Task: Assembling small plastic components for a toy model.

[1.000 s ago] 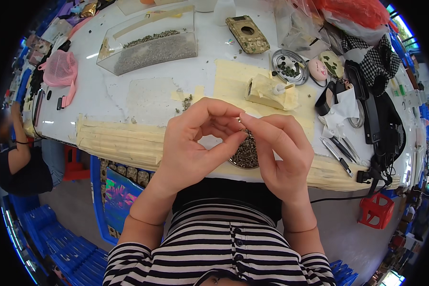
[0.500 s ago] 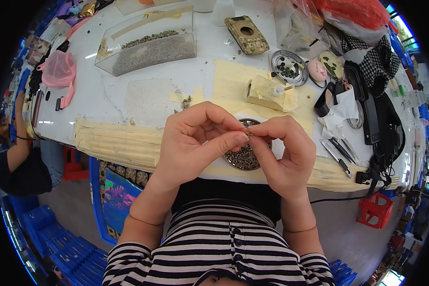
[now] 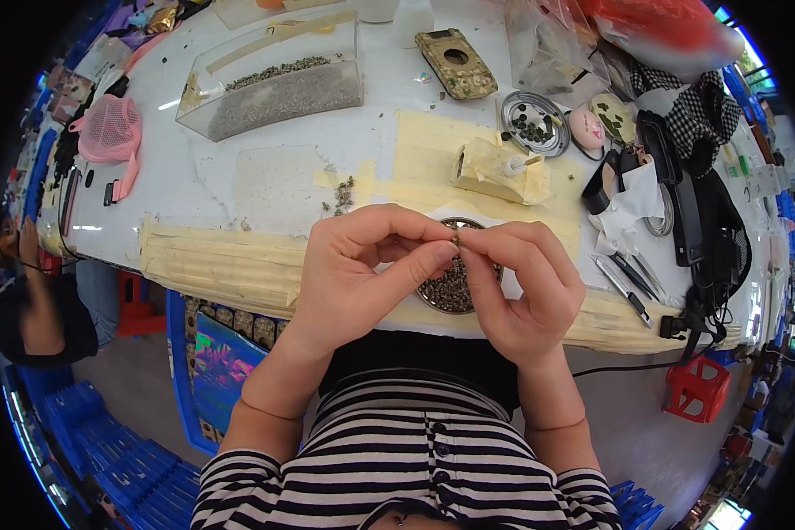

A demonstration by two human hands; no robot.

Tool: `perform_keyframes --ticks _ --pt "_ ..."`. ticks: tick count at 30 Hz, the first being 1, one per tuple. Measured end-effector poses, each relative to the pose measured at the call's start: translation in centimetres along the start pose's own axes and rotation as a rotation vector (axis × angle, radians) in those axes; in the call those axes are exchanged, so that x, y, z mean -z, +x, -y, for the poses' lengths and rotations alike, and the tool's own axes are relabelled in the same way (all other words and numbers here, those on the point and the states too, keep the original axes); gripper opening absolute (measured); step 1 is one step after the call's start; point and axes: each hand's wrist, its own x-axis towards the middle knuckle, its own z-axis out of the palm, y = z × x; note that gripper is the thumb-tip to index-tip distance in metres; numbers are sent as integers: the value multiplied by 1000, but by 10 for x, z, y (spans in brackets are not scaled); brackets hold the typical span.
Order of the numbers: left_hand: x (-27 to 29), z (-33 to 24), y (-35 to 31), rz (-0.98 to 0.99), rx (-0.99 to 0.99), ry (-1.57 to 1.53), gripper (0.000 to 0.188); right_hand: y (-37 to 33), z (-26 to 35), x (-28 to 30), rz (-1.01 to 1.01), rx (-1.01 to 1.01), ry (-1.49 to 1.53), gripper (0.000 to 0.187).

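My left hand [image 3: 358,269] and my right hand [image 3: 526,287] meet fingertip to fingertip, both pinched on one tiny metallic part [image 3: 456,238]. It is too small to tell its exact kind. Right beneath them lies a round dish [image 3: 449,296] filled with small grey-brown metal pieces, partly hidden by my fingers. Just beyond my left hand, a few loose small parts [image 3: 344,193] are scattered on the table.
A clear box [image 3: 283,97] of small parts stands back left. Behind the dish are a tape-wrapped block [image 3: 501,172], a camouflage toy tank hull [image 3: 457,64] and a tin of dark bits [image 3: 535,125]. Tweezers and a knife [image 3: 623,290] lie right. Another person [image 3: 49,309] sits left.
Both hands have shifted very slightly, still pinching together over the dish. At the left, the other person's arm has moved.
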Motion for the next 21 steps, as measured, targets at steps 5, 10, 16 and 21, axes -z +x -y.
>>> perform_keyframes --ticks 5,10,16,21 --pt "-2 -3 2 -39 -246 432 17 -1 -3 -1 -16 44 -52 25" --pt "-4 3 7 -76 -650 807 21 -1 -3 -1 -28 61 -79 25" --pt "-4 4 8 -71 -664 778 20 1 -1 3 27 -74 121 15" --pt "-6 -1 7 -31 -601 678 17 2 -3 5 82 -207 238 8"
